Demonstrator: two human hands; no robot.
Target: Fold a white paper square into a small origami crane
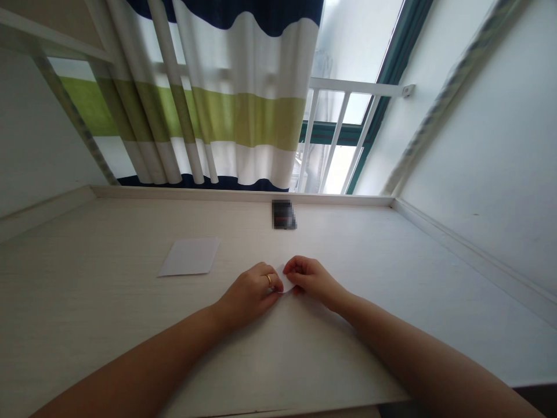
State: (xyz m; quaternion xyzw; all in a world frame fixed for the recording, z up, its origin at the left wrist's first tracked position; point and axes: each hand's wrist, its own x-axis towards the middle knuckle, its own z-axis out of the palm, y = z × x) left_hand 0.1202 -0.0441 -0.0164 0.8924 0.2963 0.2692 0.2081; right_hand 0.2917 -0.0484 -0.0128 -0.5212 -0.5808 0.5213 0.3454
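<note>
A small piece of white paper (pixel 286 283) is held between my two hands, low over the pale tabletop (pixel 243 366). My left hand (pixel 256 290), with a gold ring on one finger, has its fingers curled on the paper's left side. From the right, my right hand (pixel 311 278) pinches the paper between thumb and fingers. Much of the paper is covered by the fingers, so its full shape and folds cannot be made out. Off to the left, a flat white sheet of paper (pixel 189 256) lies on the tabletop, apart from both hands.
Beyond the hands lies a dark, pixelated object (pixel 282 214) near the raised back edge (pixel 243 194) of the tabletop. A striped curtain (pixel 248 116) and a white railing (pixel 348 87) stand behind it. White walls (pixel 487 191) flank both sides.
</note>
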